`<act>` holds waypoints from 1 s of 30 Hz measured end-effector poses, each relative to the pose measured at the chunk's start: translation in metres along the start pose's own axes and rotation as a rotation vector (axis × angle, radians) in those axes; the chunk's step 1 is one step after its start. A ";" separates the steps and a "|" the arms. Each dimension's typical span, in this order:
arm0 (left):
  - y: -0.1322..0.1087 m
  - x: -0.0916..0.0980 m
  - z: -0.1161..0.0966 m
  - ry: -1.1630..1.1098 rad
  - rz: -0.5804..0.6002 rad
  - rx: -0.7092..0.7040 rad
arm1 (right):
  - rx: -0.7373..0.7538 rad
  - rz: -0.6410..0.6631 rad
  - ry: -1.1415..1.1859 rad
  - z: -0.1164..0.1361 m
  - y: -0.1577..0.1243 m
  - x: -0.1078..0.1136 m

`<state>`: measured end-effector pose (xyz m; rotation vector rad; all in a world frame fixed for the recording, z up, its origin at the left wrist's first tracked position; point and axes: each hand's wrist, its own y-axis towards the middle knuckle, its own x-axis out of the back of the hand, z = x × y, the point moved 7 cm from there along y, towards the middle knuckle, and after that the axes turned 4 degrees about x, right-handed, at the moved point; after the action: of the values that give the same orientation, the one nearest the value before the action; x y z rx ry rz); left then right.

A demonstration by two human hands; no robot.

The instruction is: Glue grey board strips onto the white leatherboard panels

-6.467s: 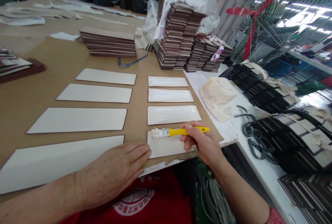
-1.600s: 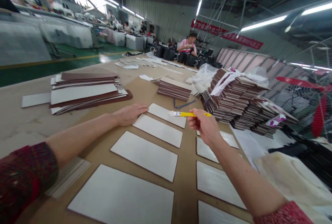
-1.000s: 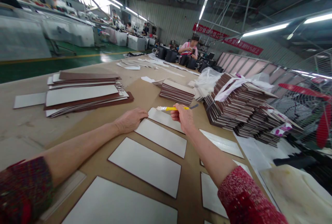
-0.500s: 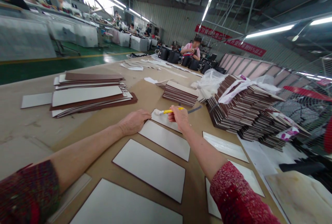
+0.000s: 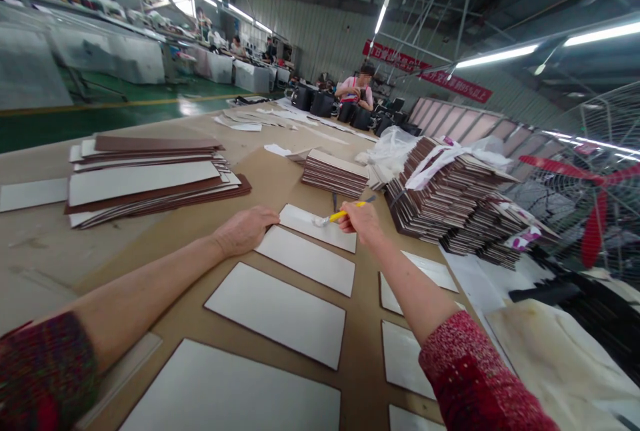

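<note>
My right hand [image 5: 362, 220] is closed round the yellow handle of a paintbrush [image 5: 336, 216]. Its whitish bristles touch the farthest white rectangular panel [image 5: 299, 220] in a column on brown paper. At that panel's left end, my left hand [image 5: 245, 231] lies with fingers together, the tips pressed on its edge. Nearer me in the same column are a second panel [image 5: 307, 260], a third panel [image 5: 280, 314] and a large panel [image 5: 235, 391] cut off by the bottom of the view. Right of them, panels with a wet-looking shine [image 5: 407, 358] are partly hidden by my right forearm.
White and brown panels are piled at left [image 5: 150, 181]. A small stack [image 5: 334, 174] stands beyond my hands, and a tall strapped stack [image 5: 440, 194] at right. A red-bladed fan [image 5: 595, 218] stands far right. Across the table a person [image 5: 356, 90] sits behind black bags.
The brush and my right hand have moved to the right along the farthest panel. My left hand stays at its left end. The whole view has shifted slightly.
</note>
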<state>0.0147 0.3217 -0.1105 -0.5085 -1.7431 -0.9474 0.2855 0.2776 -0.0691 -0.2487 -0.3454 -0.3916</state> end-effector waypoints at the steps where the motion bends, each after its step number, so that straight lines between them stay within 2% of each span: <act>1: 0.000 0.000 0.000 0.000 0.001 -0.002 | -0.001 -0.006 -0.004 -0.002 -0.001 0.007; 10: 0.000 -0.004 0.005 -0.002 -0.005 -0.007 | -0.019 -0.080 -0.019 -0.017 -0.020 0.060; 17: 0.000 -0.004 0.003 0.007 0.000 -0.014 | -0.025 -0.148 -0.014 -0.024 -0.032 0.087; 21: 0.001 0.000 -0.001 -0.004 0.002 -0.009 | 0.033 -0.193 0.015 -0.014 -0.037 0.096; 23: 0.001 0.002 -0.003 -0.010 -0.001 -0.001 | 0.093 -0.223 0.056 -0.003 -0.040 0.094; 25: 0.001 0.005 -0.004 -0.014 -0.008 0.010 | 0.154 -0.229 0.116 0.009 -0.042 0.083; 27: 0.001 0.008 -0.005 -0.016 -0.009 0.018 | 0.195 -0.196 0.182 0.019 -0.043 0.061; 30: 0.001 0.010 -0.006 -0.022 0.007 0.019 | 0.209 -0.111 0.256 0.028 -0.043 0.017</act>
<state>0.0153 0.3161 -0.1001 -0.5140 -1.7675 -0.9223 0.2750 0.2422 -0.0295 0.0257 -0.1468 -0.4868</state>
